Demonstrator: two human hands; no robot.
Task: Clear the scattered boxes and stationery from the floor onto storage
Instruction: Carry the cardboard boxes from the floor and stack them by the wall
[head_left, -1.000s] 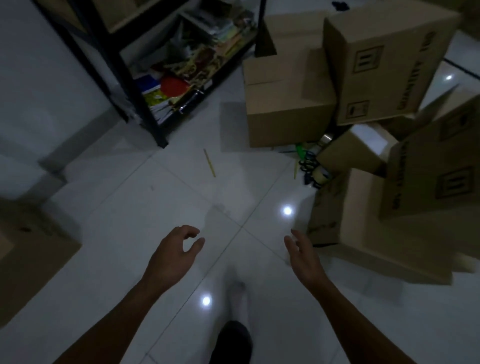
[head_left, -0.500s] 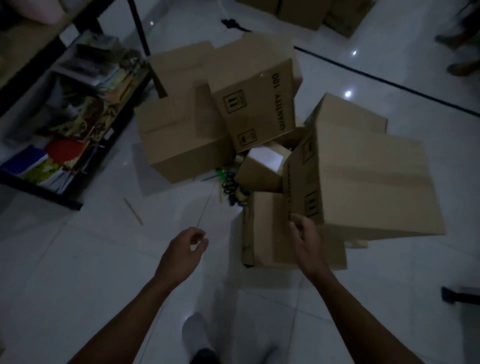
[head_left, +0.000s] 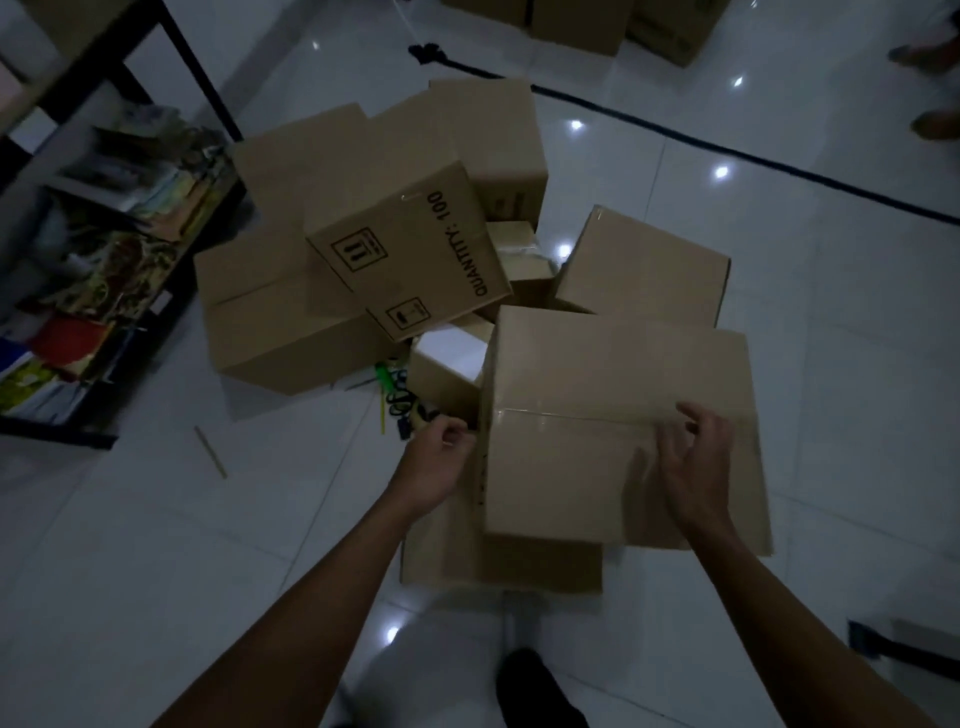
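Observation:
A large taped cardboard box (head_left: 613, 374) lies on top of a flatter box (head_left: 519, 566) in front of me. My left hand (head_left: 439, 462) is at its left edge with the fingers curled round the corner. On the box's top rests my right hand (head_left: 696, 467), fingers bent and holding nothing. Behind it is a pile of boxes, one printed "QUANTITY: 100" (head_left: 410, 249), and a small white-topped box (head_left: 447, 353). Scissors (head_left: 400, 400), a green item (head_left: 383, 375) and other small stationery lie on the floor between the boxes. A pencil (head_left: 210, 451) lies apart to the left.
A black metal rack (head_left: 78, 431) with books and papers on its low shelf stands at the left. A black cable (head_left: 727, 150) crosses the white tiled floor behind the pile. More boxes (head_left: 571, 21) stand at the far end, and another person's feet (head_left: 930, 124) show at the upper right.
I have moved closer to the pile. My right hand went from the large box's near corner onto its top, and my left hand came from open air to the box's left edge.

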